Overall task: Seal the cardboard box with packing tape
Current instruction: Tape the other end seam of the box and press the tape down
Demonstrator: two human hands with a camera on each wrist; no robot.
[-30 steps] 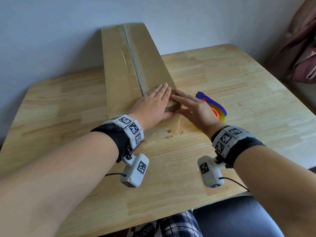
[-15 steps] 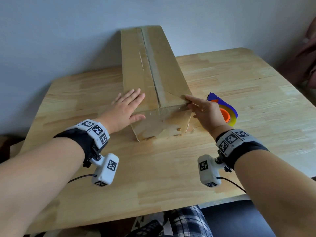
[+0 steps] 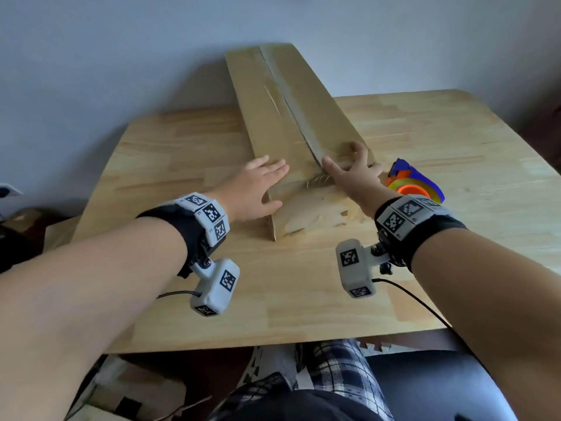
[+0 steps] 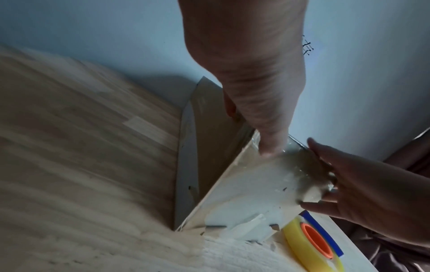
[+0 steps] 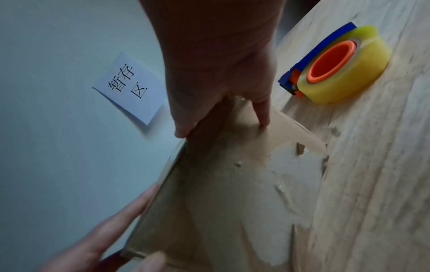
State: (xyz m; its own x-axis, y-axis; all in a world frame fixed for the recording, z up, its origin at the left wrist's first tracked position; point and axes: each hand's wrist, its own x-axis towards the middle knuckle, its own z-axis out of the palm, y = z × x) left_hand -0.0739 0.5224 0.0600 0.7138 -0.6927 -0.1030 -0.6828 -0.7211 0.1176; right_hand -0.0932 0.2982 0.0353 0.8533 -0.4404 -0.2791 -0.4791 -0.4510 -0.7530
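Cardboard box (image 3: 282,117) long, lying on wooden table (image 3: 182,153), far end against wall. Left hand (image 3: 253,186) flat, fingers straight, pressing top near left edge at near end. Right hand (image 3: 353,174) spread wide over top by centre seam, thumb on near end face. Yellow tape roll in blue dispenser (image 3: 413,186) on table just right of box.

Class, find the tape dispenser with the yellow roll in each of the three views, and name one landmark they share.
Head: the tape dispenser lies right of centre, on the table beyond the right hand.
Left wrist: bottom right, beside the cardboard box.
Right wrist: upper right.
Shared landmark: the cardboard box's scuffed near end.
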